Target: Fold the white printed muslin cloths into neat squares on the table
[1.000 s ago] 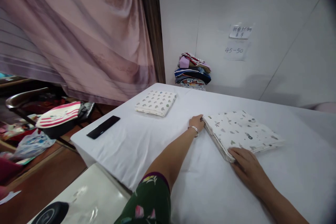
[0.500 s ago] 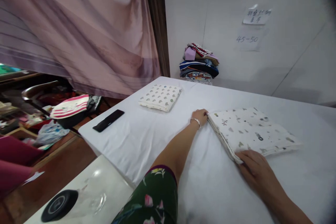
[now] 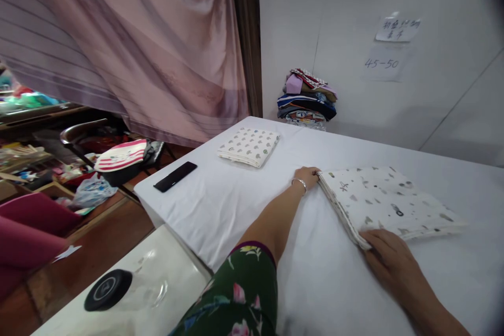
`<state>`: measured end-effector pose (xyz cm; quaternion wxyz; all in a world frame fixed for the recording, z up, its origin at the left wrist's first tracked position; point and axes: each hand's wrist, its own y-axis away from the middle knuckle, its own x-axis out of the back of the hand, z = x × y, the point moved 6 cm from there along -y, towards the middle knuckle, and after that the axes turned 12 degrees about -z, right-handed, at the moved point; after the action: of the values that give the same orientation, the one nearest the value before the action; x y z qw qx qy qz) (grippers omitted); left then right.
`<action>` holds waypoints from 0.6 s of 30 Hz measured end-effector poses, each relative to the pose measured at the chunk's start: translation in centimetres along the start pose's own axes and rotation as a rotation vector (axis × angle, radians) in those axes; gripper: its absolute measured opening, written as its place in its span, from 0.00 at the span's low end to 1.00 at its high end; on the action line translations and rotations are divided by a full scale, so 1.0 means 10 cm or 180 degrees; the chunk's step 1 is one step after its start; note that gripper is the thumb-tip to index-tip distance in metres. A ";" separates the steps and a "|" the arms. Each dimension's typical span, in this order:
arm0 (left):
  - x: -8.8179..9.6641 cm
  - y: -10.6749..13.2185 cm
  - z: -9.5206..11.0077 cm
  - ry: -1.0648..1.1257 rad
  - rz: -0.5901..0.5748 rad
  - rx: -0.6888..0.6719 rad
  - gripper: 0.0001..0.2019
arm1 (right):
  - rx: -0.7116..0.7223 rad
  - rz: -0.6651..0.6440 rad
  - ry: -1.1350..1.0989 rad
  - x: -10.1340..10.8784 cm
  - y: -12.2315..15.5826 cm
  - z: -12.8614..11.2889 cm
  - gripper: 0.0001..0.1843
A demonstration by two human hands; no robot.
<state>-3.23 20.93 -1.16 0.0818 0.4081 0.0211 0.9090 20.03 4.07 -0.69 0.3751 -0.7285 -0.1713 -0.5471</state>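
Across the white-covered tabletop point(image 3: 346, 147), as the head view shows, a printed cloth point(image 3: 386, 199) lies folded into a layered stack, right of centre, scattered with small grey and green motifs. The left hand point(image 3: 306, 177) grips its far left corner, fingers closed on the folded edge; a silver bracelet point(image 3: 300, 186) circles that wrist, and a green flowered sleeve point(image 3: 244, 294) covers the upper arm. The right hand point(image 3: 388, 254) grasps the near corner of the same cloth, its fingers laid over the top; the underside of this grip is hidden.

Further left, well apart from both hands, a second folded cloth point(image 3: 250, 147) with rows of grey motifs lies flat. Near the tabletop's left edge rests a flat black object point(image 3: 175, 176). Beyond the far edge stands a pile of folded fabrics point(image 3: 307, 100), beside a pink curtain point(image 3: 177, 52). Two paper notes point(image 3: 381, 64) are on the wall, the lower reading "45-50". At lower left, a round black object point(image 3: 108, 290) sits on a pale glossy surface point(image 3: 183, 265).
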 end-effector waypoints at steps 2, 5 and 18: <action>0.00 -0.02 -0.01 0.0018 -0.0007 -0.0005 0.15 | -0.0003 0.0026 -0.0001 0.01 -0.01 0.00 0.16; -0.01 -0.02 -0.03 0.0063 -0.0098 -0.0044 0.15 | 0.0046 0.0070 0.0019 0.02 -0.02 -0.02 0.16; 0.01 0.01 0.03 -0.0189 -0.0224 -0.0247 0.17 | 0.0093 0.0127 0.0043 0.05 -0.03 -0.05 0.14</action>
<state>-3.09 20.82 -0.86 0.1300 0.4305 -0.0022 0.8932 19.70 3.80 -0.05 0.3976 -0.7225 -0.1621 -0.5419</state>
